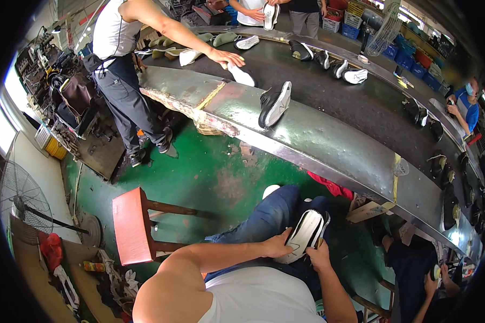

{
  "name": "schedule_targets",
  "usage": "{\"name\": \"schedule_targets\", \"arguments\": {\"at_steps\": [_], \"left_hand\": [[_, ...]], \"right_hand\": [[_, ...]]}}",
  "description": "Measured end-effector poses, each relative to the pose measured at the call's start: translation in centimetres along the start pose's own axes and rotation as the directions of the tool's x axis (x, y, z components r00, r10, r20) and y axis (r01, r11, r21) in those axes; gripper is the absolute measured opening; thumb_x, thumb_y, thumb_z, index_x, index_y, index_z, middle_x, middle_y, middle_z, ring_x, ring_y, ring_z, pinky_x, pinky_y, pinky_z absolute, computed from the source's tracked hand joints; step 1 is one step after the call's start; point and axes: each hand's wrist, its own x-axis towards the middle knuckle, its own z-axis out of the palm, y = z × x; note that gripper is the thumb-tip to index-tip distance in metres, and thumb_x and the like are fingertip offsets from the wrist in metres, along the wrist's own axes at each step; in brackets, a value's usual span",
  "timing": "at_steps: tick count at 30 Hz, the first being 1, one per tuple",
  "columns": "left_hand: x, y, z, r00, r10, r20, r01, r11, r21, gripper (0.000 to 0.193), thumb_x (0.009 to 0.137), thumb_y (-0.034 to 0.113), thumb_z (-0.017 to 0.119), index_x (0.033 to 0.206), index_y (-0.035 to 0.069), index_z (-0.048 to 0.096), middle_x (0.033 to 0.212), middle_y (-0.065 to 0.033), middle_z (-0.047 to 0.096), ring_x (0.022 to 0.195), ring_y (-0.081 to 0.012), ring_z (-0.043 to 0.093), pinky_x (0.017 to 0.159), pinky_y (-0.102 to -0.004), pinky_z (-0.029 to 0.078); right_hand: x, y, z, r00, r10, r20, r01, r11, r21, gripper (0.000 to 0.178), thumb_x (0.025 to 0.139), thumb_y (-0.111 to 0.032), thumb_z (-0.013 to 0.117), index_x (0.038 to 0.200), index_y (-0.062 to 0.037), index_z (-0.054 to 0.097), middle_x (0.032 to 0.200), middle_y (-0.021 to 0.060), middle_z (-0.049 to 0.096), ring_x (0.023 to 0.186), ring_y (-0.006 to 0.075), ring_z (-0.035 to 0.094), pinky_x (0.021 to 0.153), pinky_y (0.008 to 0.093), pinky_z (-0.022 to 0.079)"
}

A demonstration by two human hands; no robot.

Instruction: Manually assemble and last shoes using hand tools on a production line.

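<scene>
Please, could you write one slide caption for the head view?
Left hand and right hand hold a white shoe above blue jeans, near a long metal-topped bench.

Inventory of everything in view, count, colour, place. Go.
held shoe: 1, white and black, over the lap
lone shoe: 1, black and white, standing on the bench
bench: 1, silver-grey, across the middle
belt: 1, dark, behind the bench
belt shoes: ten or more, mostly black or white, along the belt
stool: 1, red top, left of the person
fans: 2, dark, left and top right
crates: several, blue, red, yellow, top right
co-workers: at least 5, mixed clothing, around the belt
floor: green
left hand: held shoe's left side
right hand: held shoe's right edge
</scene>
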Motion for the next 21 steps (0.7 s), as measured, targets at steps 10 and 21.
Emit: {"name": "schedule_targets", "arguments": {"at_steps": [10, 21], "left_hand": [[1.6, -3.4, 0.8, 0.985, 0.153, -0.081, -0.155, 0.988, -0.009, 0.089, 0.093, 0.045, 0.057, 0.156, -0.001, 0.013, 0.144, -0.0312, 0.045, 0.132, -0.0386, 0.049, 0.111, -0.0378, 0.038], [2.0, -4.7, 2.3, 0.98, 0.189, -0.061, -0.193, 0.978, -0.076, 0.094, 0.085, 0.034, 0.065, 0.154, -0.005, 0.015, 0.145, -0.03, 0.045, 0.134, -0.0354, 0.048, 0.112, -0.0347, 0.036]], "right_hand": [[0.3, 3.2, -0.1, 0.995, -0.064, -0.079, 0.05, 0.983, -0.174, 0.047, 0.071, -0.012, 0.07, 0.113, 0.0057, 0.057, 0.102, 0.0158, 0.069, 0.095, 0.0253, 0.068, 0.087, 0.0339, 0.051], [-3.7, 1.8, -3.1, 0.993, 0.098, -0.063, -0.087, 0.983, 0.164, 0.025, 0.096, -0.01, 0.058, 0.118, 0.001, 0.053, 0.094, 0.0098, 0.067, 0.073, 0.0157, 0.065, 0.066, 0.0316, 0.053]]}}
